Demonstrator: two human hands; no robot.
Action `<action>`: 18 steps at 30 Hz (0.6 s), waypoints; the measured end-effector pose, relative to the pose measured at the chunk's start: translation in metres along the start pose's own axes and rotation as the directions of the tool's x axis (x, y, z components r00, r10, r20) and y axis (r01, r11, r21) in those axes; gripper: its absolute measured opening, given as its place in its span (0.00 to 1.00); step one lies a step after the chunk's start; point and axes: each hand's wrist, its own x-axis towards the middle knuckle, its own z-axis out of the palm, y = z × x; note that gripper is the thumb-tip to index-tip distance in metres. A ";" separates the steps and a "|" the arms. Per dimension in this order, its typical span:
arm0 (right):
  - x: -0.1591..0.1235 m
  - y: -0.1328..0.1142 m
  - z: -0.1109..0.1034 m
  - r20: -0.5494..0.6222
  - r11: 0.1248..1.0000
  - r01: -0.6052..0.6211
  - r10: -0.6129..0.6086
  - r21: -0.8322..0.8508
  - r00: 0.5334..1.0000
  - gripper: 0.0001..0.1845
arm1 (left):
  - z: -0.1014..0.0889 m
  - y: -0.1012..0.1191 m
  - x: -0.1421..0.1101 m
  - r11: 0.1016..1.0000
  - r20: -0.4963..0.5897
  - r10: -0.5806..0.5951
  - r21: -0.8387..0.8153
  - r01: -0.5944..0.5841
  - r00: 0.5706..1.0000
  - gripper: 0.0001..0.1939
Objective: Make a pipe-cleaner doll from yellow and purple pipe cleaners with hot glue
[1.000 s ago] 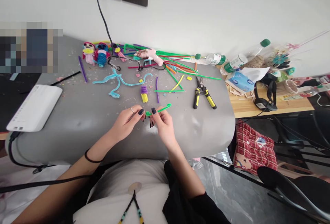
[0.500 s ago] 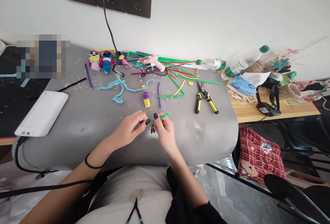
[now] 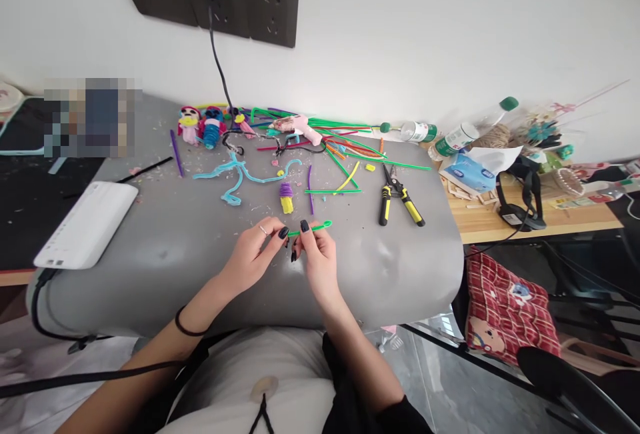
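A short green pipe cleaner (image 3: 320,226) spans both hands above the front of the grey table mat, its right tip curled into a small loop. My left hand (image 3: 257,251) pinches one end between thumb and fingers. Closer to the loop, my right hand (image 3: 317,247) grips the same piece under its thumb. Just beyond them stands a small purple-and-yellow coiled piece (image 3: 286,198). A light blue pipe-cleaner figure (image 3: 235,171) lies behind it to the left. To its right are a purple stem (image 3: 311,189) and a bent green stem (image 3: 333,191).
Yellow-and-black pliers (image 3: 397,195) lie open at right. A pink glue gun (image 3: 300,126) rests among loose pipe cleaners by the wall, near finished dolls (image 3: 210,127). A white power bank (image 3: 87,224) sits at left. Bottles (image 3: 456,141) and a tissue pack (image 3: 470,171) stand on the right-hand wooden table.
The view has shifted slightly, so the scene sits a little lower. Both hands keep hold of the green pipe cleaner, which now lies flatter, with a bit more of it showing between them.
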 end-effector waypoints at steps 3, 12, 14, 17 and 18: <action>0.000 0.001 -0.002 -0.002 1.000 0.011 -0.011 -0.021 1.000 0.29 | -0.001 -0.001 0.000 0.996 0.011 0.066 0.053 -0.067 0.998 0.11; 0.005 -0.002 -0.016 0.136 0.987 -0.037 0.058 -0.156 0.989 0.30 | -0.023 0.000 0.011 0.982 0.354 0.149 0.055 -0.179 0.923 0.12; 0.006 -0.003 -0.015 0.114 0.991 -0.023 0.039 -0.135 0.993 0.30 | -0.022 -0.002 0.011 0.993 0.269 0.091 0.051 -0.109 0.959 0.12; 0.007 -0.002 -0.012 0.065 0.998 -0.013 0.017 -0.064 0.998 0.28 | -0.013 -0.003 0.007 1.000 0.124 0.012 -0.017 -0.010 0.992 0.14; 0.006 -0.001 -0.011 0.050 0.999 -0.017 0.019 -0.030 0.999 0.27 | -0.009 -0.002 0.005 0.999 0.095 0.006 -0.043 -0.002 0.995 0.14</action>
